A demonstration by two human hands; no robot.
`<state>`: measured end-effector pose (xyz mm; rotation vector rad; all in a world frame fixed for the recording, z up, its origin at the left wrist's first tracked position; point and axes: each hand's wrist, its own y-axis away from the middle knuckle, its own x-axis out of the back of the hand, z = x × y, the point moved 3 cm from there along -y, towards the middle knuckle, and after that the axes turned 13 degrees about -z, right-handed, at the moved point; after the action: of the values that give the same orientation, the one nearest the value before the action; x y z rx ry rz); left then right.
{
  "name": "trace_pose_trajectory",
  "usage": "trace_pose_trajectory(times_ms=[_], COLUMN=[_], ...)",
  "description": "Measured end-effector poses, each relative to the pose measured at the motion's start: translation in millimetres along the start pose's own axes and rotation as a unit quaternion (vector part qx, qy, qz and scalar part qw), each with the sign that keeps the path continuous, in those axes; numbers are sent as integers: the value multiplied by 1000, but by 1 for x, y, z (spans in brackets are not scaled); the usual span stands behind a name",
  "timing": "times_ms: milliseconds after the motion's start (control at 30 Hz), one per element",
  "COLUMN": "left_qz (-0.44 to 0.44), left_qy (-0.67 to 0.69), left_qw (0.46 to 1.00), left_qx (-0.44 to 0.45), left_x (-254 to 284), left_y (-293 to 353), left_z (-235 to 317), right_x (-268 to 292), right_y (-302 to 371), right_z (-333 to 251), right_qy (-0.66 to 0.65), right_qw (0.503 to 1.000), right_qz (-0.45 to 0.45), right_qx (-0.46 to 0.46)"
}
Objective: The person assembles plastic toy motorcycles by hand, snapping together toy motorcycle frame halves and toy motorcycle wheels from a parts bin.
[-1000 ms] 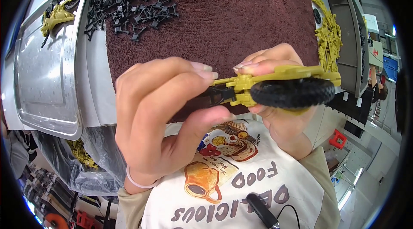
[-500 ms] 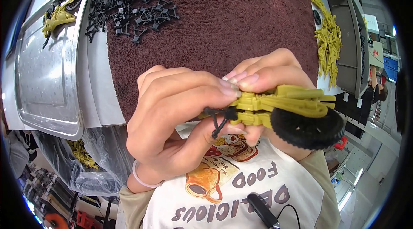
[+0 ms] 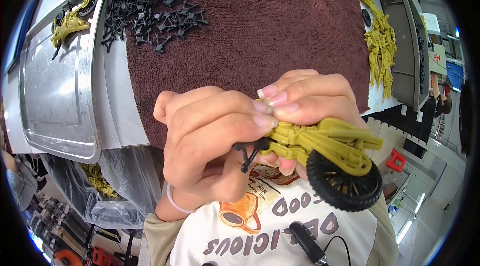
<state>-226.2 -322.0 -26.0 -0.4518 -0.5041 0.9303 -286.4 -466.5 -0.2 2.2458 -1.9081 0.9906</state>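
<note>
Between both hands is a toy motorcycle [image 3: 320, 138] with an olive-yellow body, held above the near edge of the brown towel. Its black spoked wheel [image 3: 345, 181] hangs out at the right, tilted toward me. My left hand [image 3: 210, 136] is closed on the left end, fingertips on top and thumb mostly hidden. A small black forked part [image 3: 247, 153] sticks out below those fingers, against the body. My right hand [image 3: 320, 96] grips the body from behind, its fingertips meeting the left ones. The part right under the fingertips is hidden.
Black small parts [image 3: 155, 6] lie heaped at the towel's [image 3: 280, 26] far left. A metal tray [image 3: 60, 96] at left carries another toy motorcycle [image 3: 69, 25]. Yellow body pieces [image 3: 382, 51] lie at right beside a grey bin [image 3: 405, 46]. A plastic-lined container [image 3: 115, 191] stands below the table edge.
Both hands and the toy motorcycle have come slightly nearer to me. The toy has tilted, its wheel swinging down and left so that the spokes show more. Both hands keep their grip.
</note>
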Motion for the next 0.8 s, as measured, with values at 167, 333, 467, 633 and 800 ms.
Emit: trace_pose_trajectory(times_ms=[167, 333, 467, 633, 800], left_qz=[14, -16, -63, -114, -29], left_qy=[25, 30, -39, 9, 10], left_qw=[999, 999, 996, 993, 1000], left_qx=[-15, -2, 40, -24, 1], left_x=[-3, 0, 1, 4, 5], left_y=[1, 0, -3, -14, -5], left_z=[-3, -1, 1, -5, -15], right_x=[-1, 0, -6, 13, 3], right_y=[-1, 2, 3, 0, 13], right_z=[1, 3, 10, 7, 21], right_qy=[24, 46, 5, 111, -90], right_qw=[999, 998, 997, 991, 992], right_qz=[14, 21, 62, 9, 74], right_qx=[19, 39, 40, 80, -49])
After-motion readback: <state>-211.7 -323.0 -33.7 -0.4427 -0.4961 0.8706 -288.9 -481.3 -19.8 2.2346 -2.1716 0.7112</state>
